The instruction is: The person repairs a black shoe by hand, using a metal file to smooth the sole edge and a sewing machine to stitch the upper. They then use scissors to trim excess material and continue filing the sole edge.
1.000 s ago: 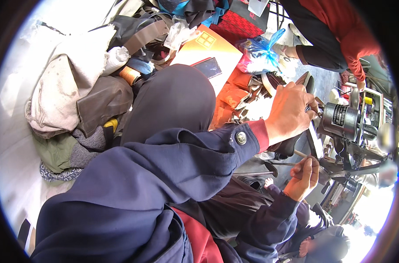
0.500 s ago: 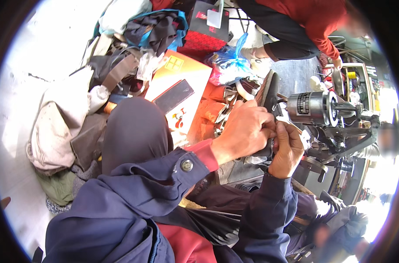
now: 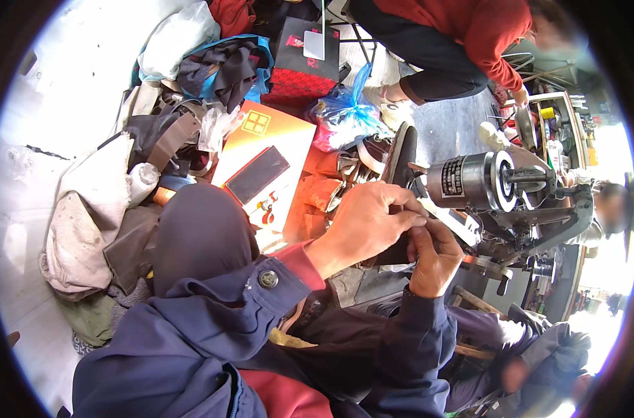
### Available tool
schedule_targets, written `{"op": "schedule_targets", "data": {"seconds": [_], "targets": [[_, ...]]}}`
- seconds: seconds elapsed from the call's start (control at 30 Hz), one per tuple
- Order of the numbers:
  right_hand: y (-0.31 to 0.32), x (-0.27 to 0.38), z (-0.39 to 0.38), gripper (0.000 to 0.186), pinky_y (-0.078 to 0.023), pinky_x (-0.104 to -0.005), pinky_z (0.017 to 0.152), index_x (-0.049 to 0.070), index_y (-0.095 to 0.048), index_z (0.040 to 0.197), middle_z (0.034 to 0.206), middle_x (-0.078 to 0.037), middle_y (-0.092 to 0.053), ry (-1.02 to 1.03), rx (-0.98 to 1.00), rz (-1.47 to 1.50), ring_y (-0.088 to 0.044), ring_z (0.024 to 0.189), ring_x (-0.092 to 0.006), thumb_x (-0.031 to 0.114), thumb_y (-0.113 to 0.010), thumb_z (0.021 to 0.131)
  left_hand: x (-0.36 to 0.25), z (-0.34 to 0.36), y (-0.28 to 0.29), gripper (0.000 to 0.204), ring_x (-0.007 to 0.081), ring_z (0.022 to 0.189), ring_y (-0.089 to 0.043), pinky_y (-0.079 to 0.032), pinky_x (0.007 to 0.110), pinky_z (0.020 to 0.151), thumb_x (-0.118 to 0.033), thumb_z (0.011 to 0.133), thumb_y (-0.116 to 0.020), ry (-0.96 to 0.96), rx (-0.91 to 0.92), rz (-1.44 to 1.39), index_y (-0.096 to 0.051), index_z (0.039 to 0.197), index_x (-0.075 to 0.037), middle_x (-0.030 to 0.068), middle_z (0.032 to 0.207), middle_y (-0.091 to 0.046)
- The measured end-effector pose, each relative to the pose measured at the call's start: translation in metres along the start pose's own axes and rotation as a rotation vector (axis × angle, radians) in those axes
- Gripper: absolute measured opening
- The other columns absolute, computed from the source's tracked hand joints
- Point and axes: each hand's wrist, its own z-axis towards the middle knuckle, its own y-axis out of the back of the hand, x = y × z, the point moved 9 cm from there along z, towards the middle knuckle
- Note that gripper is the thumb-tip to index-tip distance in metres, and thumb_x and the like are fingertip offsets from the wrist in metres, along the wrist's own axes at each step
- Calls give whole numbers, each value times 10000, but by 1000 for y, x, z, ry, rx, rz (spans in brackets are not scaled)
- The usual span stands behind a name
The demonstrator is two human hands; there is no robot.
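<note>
My left hand point(image 3: 372, 219) is closed in a pinch, its fingertips meeting those of my right hand point(image 3: 435, 258), which pinches too. Whatever lies between the fingertips is too small to make out; it may be something thin. Just beyond my left hand a dark shoe point(image 3: 401, 155) stands tilted, its sole edge showing, close against the machine. To the right of the hands is a hand-cranked sewing machine with a shiny metal cylinder point(image 3: 463, 182) and a dark metal frame. My hands partly hide the shoe's lower part.
An orange box point(image 3: 289, 139) with a black phone point(image 3: 257, 174) on it lies left of my hands. Cloth and bags pile up at far left. A blue plastic bag point(image 3: 355, 111) stands beyond. A person in a red top point(image 3: 463, 28) bends at the back right, near a tray of tools.
The view has shifted, so the surroundings sit lower and further left. My hands stay pinched together; the left fingers are slightly more opened out, and both hands sit a little lower relative to the machine.
</note>
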Motion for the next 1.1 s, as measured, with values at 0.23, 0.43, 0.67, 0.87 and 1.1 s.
{"op": "schedule_targets", "data": {"seconds": [0.23,0.43,0.67,0.87,1.1], "targets": [[1,17,8,58,-411,-197,609,-14,-722,1047,837,10,-657,124,45,-171,-534,678,-36,18,-716,998,-15,-4,11,107,198,799,-735,-549,321,748,-29,858,-781,-197,-68,245,-817,959,-22,120,832,-763],[-1,10,14,193,-443,-203,686,-53,-736,1165,920,-4,-693,-54,28,2,-556,751,-40,60,-723,1010,-18,-4,12,89,326,829,-718,-552,412,741,-121,857,-772,-199,-93,250,-801,920,-66,126,846,-742],[-3,10,8,155,-418,-199,650,-37,-741,1123,904,-19,-716,-9,-86,-76,-564,709,-46,54,-742,998,-22,-9,6,115,345,815,-727,-546,407,726,-93,891,-733,-197,-23,503,-796,978,-55,157,855,-744],[1,12,1,83,-376,-209,555,-27,-729,1052,840,-6,-670,96,-49,-104,-503,626,-37,45,-703,1021,-10,-5,4,165,157,757,-722,-536,339,686,-134,944,-747,20,-1,237,-802,1075,-49,143,825,-747],[0,7,1,85,-372,-215,594,-5,-690,1026,811,33,-609,99,-2,-101,-487,676,-38,72,-663,1050,4,4,-4,135,76,872,-711,-568,280,801,-42,926,-772,76,21,-99,-801,1051,-1,68,913,-792]]}}
